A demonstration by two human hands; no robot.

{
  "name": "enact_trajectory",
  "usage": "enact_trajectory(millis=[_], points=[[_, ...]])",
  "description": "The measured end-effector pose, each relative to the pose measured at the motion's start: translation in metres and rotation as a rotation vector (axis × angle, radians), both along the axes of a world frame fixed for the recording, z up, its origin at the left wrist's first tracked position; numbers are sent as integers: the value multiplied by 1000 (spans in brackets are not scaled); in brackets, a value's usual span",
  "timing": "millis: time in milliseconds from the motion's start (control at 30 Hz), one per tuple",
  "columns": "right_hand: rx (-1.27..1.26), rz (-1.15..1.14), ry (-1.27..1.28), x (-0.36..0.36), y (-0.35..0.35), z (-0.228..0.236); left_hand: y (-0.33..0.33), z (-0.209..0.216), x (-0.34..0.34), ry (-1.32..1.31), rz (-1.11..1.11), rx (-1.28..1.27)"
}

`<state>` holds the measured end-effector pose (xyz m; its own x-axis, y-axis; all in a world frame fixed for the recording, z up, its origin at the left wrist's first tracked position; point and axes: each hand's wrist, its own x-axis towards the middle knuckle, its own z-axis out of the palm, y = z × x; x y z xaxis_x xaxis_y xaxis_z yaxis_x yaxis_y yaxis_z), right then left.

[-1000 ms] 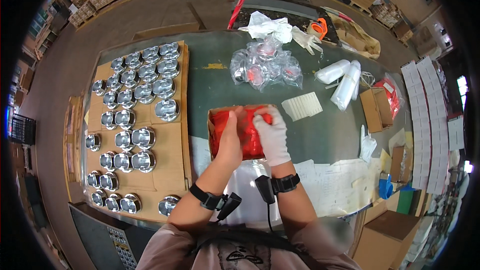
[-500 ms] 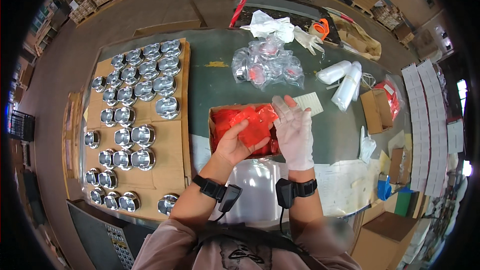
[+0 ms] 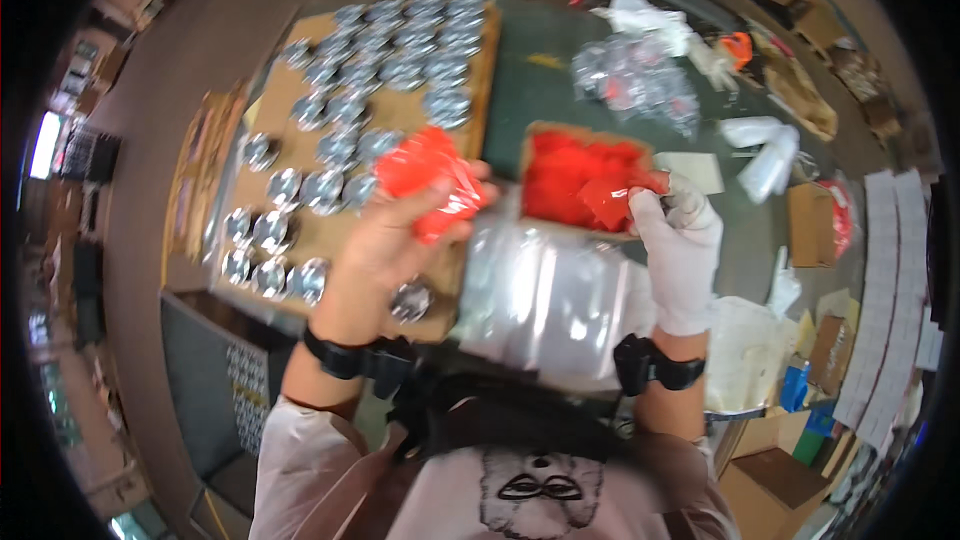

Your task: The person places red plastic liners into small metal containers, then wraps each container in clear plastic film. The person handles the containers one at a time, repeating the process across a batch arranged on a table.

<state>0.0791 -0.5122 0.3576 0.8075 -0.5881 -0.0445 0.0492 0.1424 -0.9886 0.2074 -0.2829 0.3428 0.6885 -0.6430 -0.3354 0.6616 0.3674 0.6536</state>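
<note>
My bare left hand [image 3: 405, 230] is closed round several red plastic packets [image 3: 428, 178], held over the near right part of the cardboard sheet of pistons. In a white glove, my right hand [image 3: 682, 250] pinches a single red packet [image 3: 608, 202] between thumb and fingers at the near right corner of a small cardboard box [image 3: 527, 155]. More red packets [image 3: 575, 172] fill that box. Shiny metal pistons [image 3: 322, 190] stand in rows on the cardboard sheet [image 3: 455, 145] to the left; my left hand and its packets hide some of them. Motion blurs the picture somewhat.
Clear plastic bags [image 3: 540, 290] lie flat nearest me. Bagged pistons [image 3: 632, 80] are heaped at the back, beside white gloves [image 3: 712, 62] and an orange tape dispenser [image 3: 737, 48]. On the right are rolled plastic bags [image 3: 765, 155] and an open carton [image 3: 812, 225].
My left hand has moved left from the box with its red packets, now over the pistons. My right hand, previously open, has closed on one red packet. The whole view has shifted.
</note>
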Motion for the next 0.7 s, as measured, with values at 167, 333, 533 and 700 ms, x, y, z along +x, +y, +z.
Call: enact_trajectory(millis=[167, 333, 533, 700], points=[[-1145, 558, -19, 5, 109, -22, 165, 17, -7, -83, 280, 191], [-1566, 773, 464, 32, 192, -71, 229, -5, -35, 158, 284, 209], [-1232, 466, 214, 37, 214, -29, 256, -43, -38, 233, 86, 113], [-606, 766, 440, 64, 283, -2, 253, -51, -25, 74, -75, 289]])
